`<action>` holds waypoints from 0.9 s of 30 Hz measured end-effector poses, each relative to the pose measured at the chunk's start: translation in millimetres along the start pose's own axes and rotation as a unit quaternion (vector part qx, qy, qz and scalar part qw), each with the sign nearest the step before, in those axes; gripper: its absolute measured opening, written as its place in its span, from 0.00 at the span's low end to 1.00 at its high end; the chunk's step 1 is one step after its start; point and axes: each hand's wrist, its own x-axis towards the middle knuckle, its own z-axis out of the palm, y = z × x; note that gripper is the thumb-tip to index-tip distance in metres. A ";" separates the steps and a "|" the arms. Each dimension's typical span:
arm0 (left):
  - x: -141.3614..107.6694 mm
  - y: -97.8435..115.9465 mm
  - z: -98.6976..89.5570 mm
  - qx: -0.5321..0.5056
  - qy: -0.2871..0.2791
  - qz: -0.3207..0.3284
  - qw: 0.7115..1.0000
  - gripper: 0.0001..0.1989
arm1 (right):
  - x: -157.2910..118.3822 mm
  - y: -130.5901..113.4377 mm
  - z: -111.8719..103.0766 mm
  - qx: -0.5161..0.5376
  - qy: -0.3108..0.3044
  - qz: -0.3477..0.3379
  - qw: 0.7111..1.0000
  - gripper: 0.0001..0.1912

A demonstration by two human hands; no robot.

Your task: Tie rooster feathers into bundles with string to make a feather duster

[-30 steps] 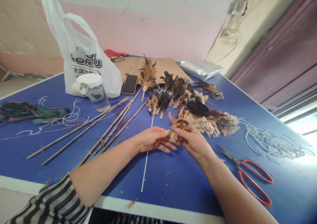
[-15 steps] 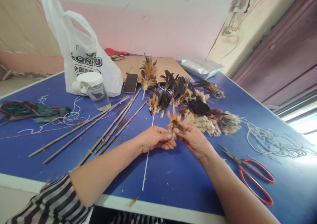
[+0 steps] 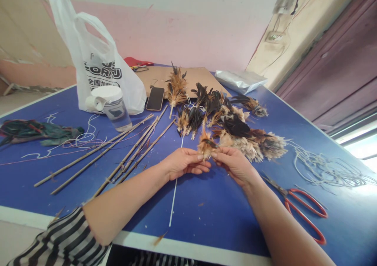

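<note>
Blue table (image 3: 141,211), white-edged — feather bundles (image 3: 235,126), thin sticks (image 3: 88,153), red-handled scissors (image 3: 284,192), tangled string (image 3: 326,168), white bag (image 3: 129,89), cup (image 3: 117,113), cardboard (image 3: 202,77)

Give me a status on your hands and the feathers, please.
Left hand and right hand: both pinching small feather bunch. Bunch held over blue table. Red-handled scissors off to the right, not blocking.

On my screen I'm seeing a white plastic bag (image 3: 129,91) standing behind a white-topped cup (image 3: 115,111), a phone (image 3: 155,99) lying near cardboard (image 3: 200,77), and a silver packet (image 3: 240,81) resting farther right.
</note>
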 end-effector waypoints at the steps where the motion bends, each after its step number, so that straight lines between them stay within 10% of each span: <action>1: 0.1 0.1 0.0 -0.002 -0.003 -0.002 1.000 0.12 | -0.1 -0.2 -0.2 -0.008 -0.001 -0.004 1.000 0.10; 13: 0.8 -2.7 4.3 -0.024 0.007 -0.016 1.000 0.09 | -4.0 0.3 12.2 -0.123 0.041 -0.062 0.990 0.08; 22: 2.1 1.2 1.5 -0.034 0.034 0.043 0.998 0.07 | 5.1 3.8 1.3 0.077 0.072 -0.022 0.994 0.13; 27: 1.7 -1.5 3.7 0.026 0.015 0.062 0.998 0.10 | 1.7 2.2 10.6 -0.007 0.037 -0.033 0.999 0.13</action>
